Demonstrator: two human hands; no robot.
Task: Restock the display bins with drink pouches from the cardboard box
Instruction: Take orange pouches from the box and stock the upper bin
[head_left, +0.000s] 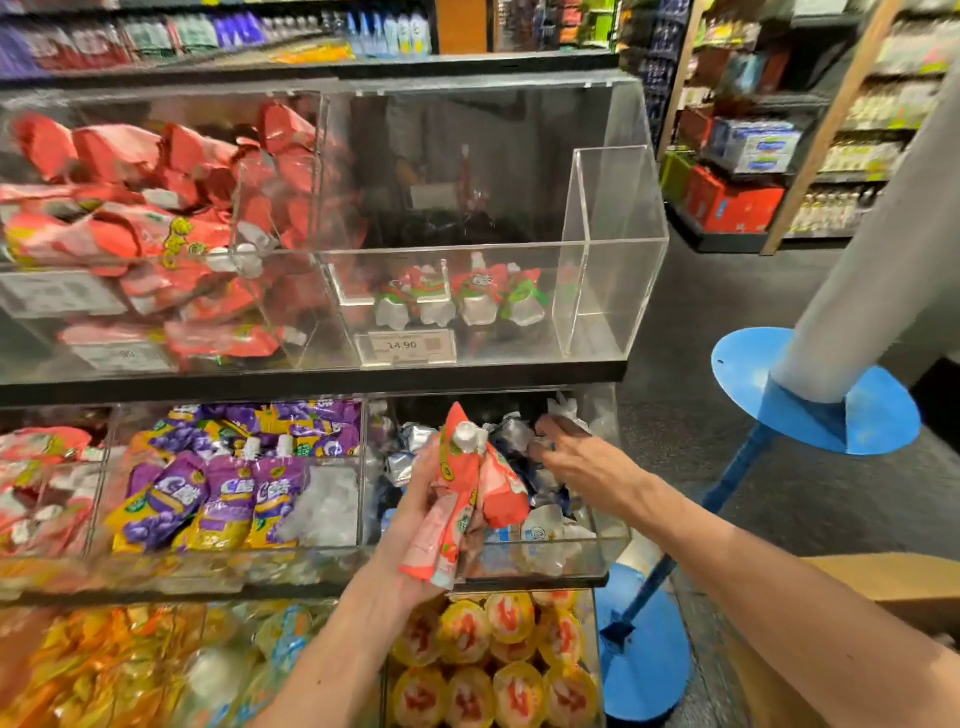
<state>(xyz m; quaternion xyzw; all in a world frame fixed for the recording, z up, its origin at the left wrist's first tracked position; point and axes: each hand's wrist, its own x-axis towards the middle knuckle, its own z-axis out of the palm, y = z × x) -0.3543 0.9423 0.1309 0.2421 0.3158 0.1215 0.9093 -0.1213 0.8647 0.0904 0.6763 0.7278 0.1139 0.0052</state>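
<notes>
Fingers (423, 480) of left hand (415, 525) curled round bunch of red drink pouches (467, 483), spouts up, held just in front of middle-row right bin (545, 569). Right hand (576, 457) inside that bin, fingers loose on silver-blue pouches (514, 436), grasping nothing. Advice: push these aside first, then lay red ones flat, few at time. Cardboard box (883, 582) low at right

Store aisle. Dark grey floor (727, 291) runs along the right of the frame. Upper right: stocked shelving (753, 145) between slanted wooden uprights (826, 130), with red cartons (727, 202) on the lowest tier. Upper left: a back shelf of bottles (156, 36), blurred. Top centre: an orange panel (462, 26). Right: a white pole (872, 270) stands on a blue disc (748, 358). A blue strut (737, 467) drops from the disc to a lower blue base (654, 665).
</notes>
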